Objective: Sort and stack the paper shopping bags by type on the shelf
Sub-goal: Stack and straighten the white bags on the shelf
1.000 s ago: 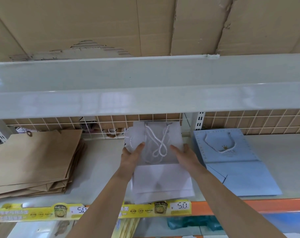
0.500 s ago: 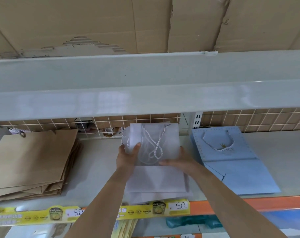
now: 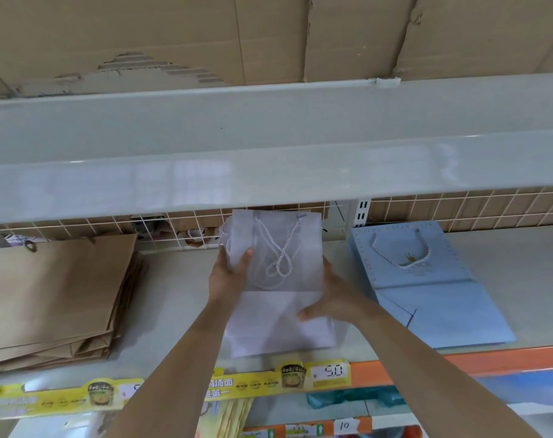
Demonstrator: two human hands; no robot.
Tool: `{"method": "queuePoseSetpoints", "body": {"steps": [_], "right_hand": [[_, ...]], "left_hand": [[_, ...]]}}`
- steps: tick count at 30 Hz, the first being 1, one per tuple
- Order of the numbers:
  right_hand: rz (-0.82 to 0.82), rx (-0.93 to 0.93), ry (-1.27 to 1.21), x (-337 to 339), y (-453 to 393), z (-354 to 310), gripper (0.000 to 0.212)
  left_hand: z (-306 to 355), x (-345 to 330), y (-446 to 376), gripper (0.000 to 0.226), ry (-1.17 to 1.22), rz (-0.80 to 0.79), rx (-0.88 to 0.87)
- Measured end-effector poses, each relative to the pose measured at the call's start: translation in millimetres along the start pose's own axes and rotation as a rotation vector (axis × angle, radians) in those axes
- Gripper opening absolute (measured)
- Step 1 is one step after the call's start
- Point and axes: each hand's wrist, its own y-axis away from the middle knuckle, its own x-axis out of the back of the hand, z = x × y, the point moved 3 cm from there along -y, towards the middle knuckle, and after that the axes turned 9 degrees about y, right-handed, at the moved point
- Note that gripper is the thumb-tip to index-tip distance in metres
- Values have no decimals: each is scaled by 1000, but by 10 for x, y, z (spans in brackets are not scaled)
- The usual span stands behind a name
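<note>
Head view shows a shelf (image 3: 180, 298) holding three sorted groups of flat paper bags. A stack of brown bags (image 3: 54, 295) lies at the left end, fanned a little at its near edge. A blue bag (image 3: 433, 298) with a white cord handle lies toward the right, reaching from the wire back grid (image 3: 88, 227) to the shelf's front edge. Between them, at the middle, sits the pile of white bags (image 3: 278, 324).

The left hand (image 3: 227, 276) grips the left edge of the top white bag (image 3: 278, 248), thumb over its face and fingers hidden beneath. The right hand (image 3: 332, 298) holds the right edge, thumb pressed on the pile below, the other fingers hidden behind the paper. The top bag looks slightly raised at its far end, its twisted cord handle lying on top.

Judging by this, sorting by type seems largely done; what remains is settling this white bag square on its pile, and perhaps tidying the brown stack.
</note>
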Motion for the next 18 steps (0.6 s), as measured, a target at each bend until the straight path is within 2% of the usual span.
{"method": "queuePoseSetpoints", "body": {"steps": [3,10,13,16,18], "right_hand": [[-67,35,45,6,51,26,144],[-123,-9,132,-59,179,124,153],[-119,-11,-5,-38,199,76,137],[26,-93,-188,31,229,15,105],[93,-112,-231,69,242,-34,89]], "left_hand": [[-48,32,165,55,-8,-18,-78],[-199,87,392,82,13,-57,-90],[-196,99,393,79,48,-52,-66],[-179,108,388,64,163,-41,-3],[-174,126,380,62,194,-36,34]]}}
